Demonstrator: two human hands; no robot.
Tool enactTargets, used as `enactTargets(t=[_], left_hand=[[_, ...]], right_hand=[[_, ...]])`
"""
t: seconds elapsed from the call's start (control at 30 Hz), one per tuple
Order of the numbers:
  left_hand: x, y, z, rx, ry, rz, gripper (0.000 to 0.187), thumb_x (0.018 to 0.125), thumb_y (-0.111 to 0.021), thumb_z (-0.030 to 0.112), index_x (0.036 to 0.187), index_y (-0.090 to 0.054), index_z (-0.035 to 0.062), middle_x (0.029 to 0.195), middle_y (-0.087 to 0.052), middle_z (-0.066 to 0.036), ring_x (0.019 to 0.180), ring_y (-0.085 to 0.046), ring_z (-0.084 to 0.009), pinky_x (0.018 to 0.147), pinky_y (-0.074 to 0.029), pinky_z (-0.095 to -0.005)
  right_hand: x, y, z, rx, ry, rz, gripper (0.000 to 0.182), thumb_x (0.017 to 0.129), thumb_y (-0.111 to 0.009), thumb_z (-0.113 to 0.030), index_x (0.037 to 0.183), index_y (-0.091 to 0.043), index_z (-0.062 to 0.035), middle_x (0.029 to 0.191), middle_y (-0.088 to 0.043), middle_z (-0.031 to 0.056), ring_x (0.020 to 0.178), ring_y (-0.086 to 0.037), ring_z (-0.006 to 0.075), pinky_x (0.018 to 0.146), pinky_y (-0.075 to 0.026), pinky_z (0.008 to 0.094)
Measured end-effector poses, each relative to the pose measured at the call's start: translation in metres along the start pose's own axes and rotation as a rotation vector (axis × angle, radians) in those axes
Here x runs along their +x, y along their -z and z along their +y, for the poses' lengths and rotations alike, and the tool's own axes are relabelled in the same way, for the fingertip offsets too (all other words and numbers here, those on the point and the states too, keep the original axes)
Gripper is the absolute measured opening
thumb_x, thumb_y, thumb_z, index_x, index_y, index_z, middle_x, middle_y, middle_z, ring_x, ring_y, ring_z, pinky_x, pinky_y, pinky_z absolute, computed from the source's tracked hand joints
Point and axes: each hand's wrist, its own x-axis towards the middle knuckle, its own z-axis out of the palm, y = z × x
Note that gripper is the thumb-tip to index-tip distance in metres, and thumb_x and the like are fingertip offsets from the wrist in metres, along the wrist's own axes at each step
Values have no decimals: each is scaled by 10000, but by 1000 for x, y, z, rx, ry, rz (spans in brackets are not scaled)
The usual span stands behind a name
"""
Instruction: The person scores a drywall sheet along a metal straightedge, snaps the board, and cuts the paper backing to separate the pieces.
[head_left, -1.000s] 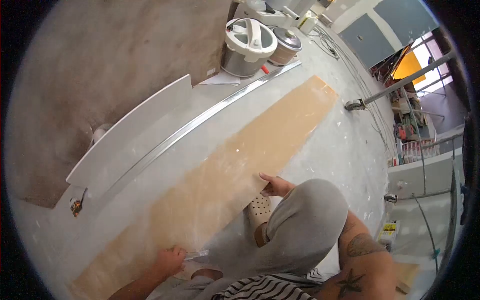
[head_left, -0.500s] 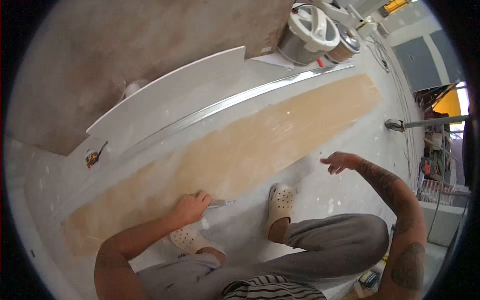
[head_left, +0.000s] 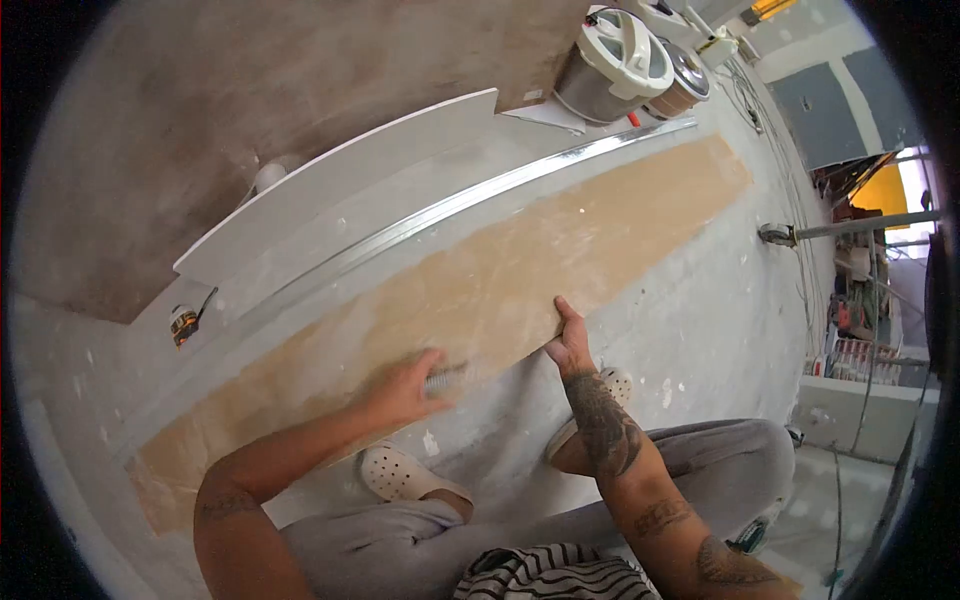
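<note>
The tan board point(head_left: 520, 250) lies slantwise across the floor point(head_left: 690, 330), between the person's shoes point(head_left: 400, 472) and a shiny metal strip point(head_left: 470, 198). The left hand point(head_left: 400, 388), over the board's near side, has its grip closed around a blurred grey tool point(head_left: 441, 380), while the right hand point(head_left: 570, 345) grasps the near edge farther along, thumb on top, other fingers mostly hidden.

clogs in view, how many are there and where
2: the left clog, lower in the picture than the left hand, and the right clog, partly hidden behind the right forearm. No others show.
</note>
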Motion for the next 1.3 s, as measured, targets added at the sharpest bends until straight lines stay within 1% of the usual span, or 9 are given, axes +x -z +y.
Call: enactTargets(t=[0.17,0.37,0.53,0.73,0.83,0.93,1.03,1.13,1.3], left_hand=[[97,36,-26,-504,180,340,317,897,-593,341,1014,-568,48,692,-562,-62,620,-555,-169,584,-465,-347],[144,107,61,-1052,28,529,503,913,-595,383,524,-478,88,461,-432,12,397,-418,-95,420,-358,-268],[142,-34,-10,-452,-24,568,465,888,-624,371,546,-513,75,486,-479,11,439,-457,-91,440,-351,-298],[139,-30,-13,-835,193,268,450,878,-637,368,544,-508,95,483,-478,20,449,-469,-90,437,-355,-299],[136,-2,-20,-910,331,194,411,869,-650,363,576,-500,116,495,-463,32,436,-443,-79,412,-348,-280],[127,22,-33,-938,455,72,350,867,-661,335,632,-503,129,521,-461,33,424,-418,-69,387,-344,-263],[123,23,-49,-903,516,49,266,862,-676,279,724,-524,110,560,-484,19,427,-425,-77,395,-362,-261],[118,32,-47,-908,534,-35,239,847,-693,267,787,-549,85,588,-503,10,449,-444,-77,410,-376,-260],[97,18,-34,-736,512,-161,246,825,-720,249,896,-602,46,631,-532,6,475,-454,-78,431,-386,-257]], right_hand=[[-10,-23,-1,-84,36,68,291,947,-532,-217,1170,-555,-31,1211,-599,123,1121,-562,294,1016,-417,482],[9,-2,4,-80,92,120,283,946,-540,-204,1155,-563,-16,1176,-613,118,1077,-584,283,975,-450,461],[9,-4,5,-70,89,198,259,929,-565,-158,1128,-565,8,1127,-619,126,1015,-606,292,910,-497,441],[64,39,22,-177,135,416,374,835,-657,-52,1141,-483,74,978,-592,104,851,-592,220,730,-516,394],[66,46,38,-270,279,551,122,898,-551,-121,977,-586,-36,920,-601,74,807,-598,232,695,-509,410],[75,46,34,-160,282,489,519,709,-713,-21,1145,-454,89,967,-591,127,760,-574,187,642,-497,345],[41,-26,28,-258,613,484,346,731,-599,22,1065,-522,-28,838,-569,64,738,-585,258,652,-516,403],[32,-46,28,-703,805,536,668,703,-651,-118,1274,-361,71,1027,-562,255,845,-596,373,783,-511,391],[28,-77,12,-1012,380,820,740,719,-622,-199,1337,-315,68,1256,-360,339,1212,-351,481,1068,-292,512]])
